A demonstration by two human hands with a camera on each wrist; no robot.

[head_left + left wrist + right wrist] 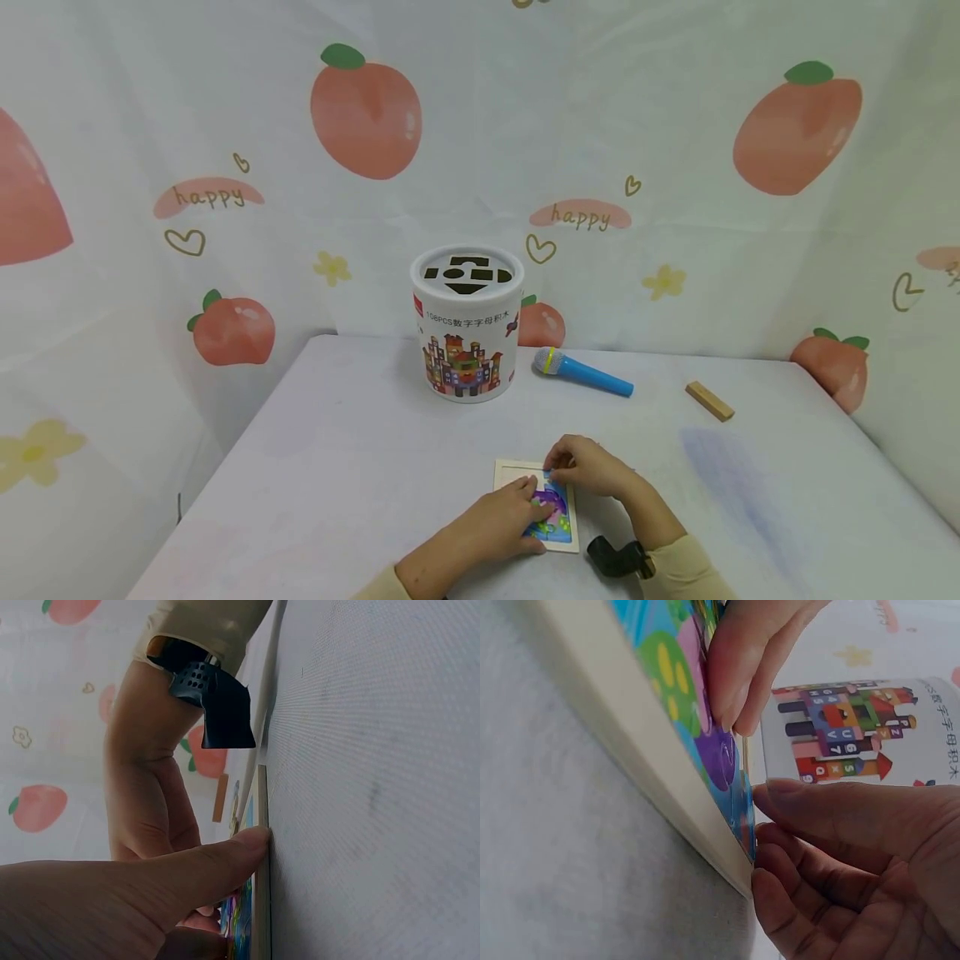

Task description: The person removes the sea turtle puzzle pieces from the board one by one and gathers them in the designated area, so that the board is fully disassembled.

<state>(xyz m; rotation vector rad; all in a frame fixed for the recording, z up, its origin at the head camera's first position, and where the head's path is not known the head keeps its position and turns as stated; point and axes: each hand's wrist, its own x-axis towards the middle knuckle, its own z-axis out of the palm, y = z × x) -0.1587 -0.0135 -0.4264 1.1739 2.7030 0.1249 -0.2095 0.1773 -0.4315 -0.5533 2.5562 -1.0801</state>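
A small jigsaw puzzle in a pale wooden frame (574, 527) lies flat on the table, its colourful pieces (718, 761) mostly blue, purple and green. My left hand (501, 523) rests across it with fingers extended, fingertips pressing the pieces. The left thumb (251, 838) touches the frame's near edge. At the far right corner my right hand (596, 471) pinches a blue puzzle piece (742, 814) with thumb and curled fingers. The frame's upper left part looks bare wood; the left hand covers some of the picture.
A white block bucket (468, 333) with a slotted lid stands at the back. Right of it lie a blue toy microphone (588, 375) and a small wooden block (709, 402). A black wrist-worn device (617, 557) sits at my right wrist. A fruit-printed cloth (480, 167) hangs behind the table.
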